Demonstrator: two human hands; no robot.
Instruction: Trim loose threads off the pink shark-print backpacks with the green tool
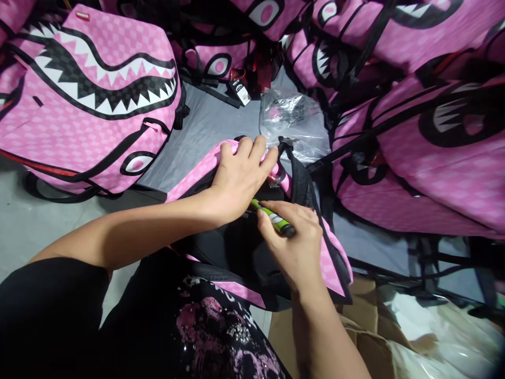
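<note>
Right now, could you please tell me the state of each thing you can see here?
Left hand: gripping the top edge of the backpack.
Right hand: holding a green pen.
Green pen: held, tip pointing into the bag.
Backpack: open, held apart.
Plastic bag: crumpled, lying on the grey surface.

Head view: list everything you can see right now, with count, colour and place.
Backpack in hand: one, pink and black, centre, on the lap.
Other backpacks: several, pink with shark-mouth print, piled left, top and right.
Plastic bag: one, clear, top centre on grey surface.
Cardboard: brown, lower right.
Green tool: one, green with a dark tip.
Left hand: gripping the backpack's top edge.
Right hand: holding the green tool.
</note>
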